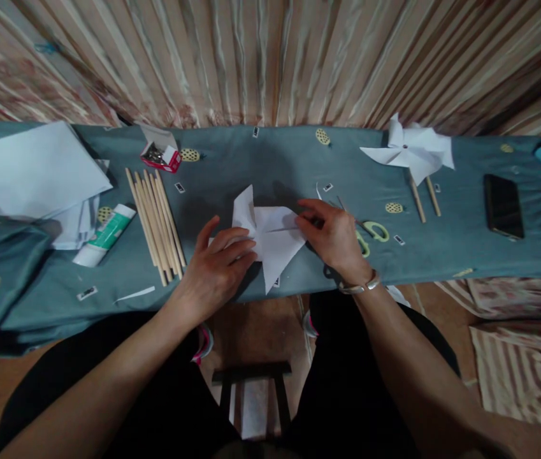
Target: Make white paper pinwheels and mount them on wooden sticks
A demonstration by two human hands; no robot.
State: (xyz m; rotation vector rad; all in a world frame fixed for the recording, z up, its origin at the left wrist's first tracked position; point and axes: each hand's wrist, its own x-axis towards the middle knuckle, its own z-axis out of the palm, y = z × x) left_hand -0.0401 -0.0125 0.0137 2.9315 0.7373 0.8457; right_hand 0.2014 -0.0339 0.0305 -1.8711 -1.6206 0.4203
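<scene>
So the white paper pinwheel [277, 239] sits right between the two hands, flat on the blue-green cloth [289, 169]. Right hand [330, 229] is pinching its right-hand edge between thumb and fingertips; left hand [222, 258] is spread, fingers lying over the left side, thumb lifted away from them. Green-handled scissors [379, 231] are just right of the pinching hand, partly hidden by it. Farther right and beyond that grip are two pinwheels on sticks [418, 150], then a dark phone [504, 205]. Wooden sticks [157, 223] lie near the left hand, on its left, with a green-and-white glue tube [108, 234] past them.
</scene>
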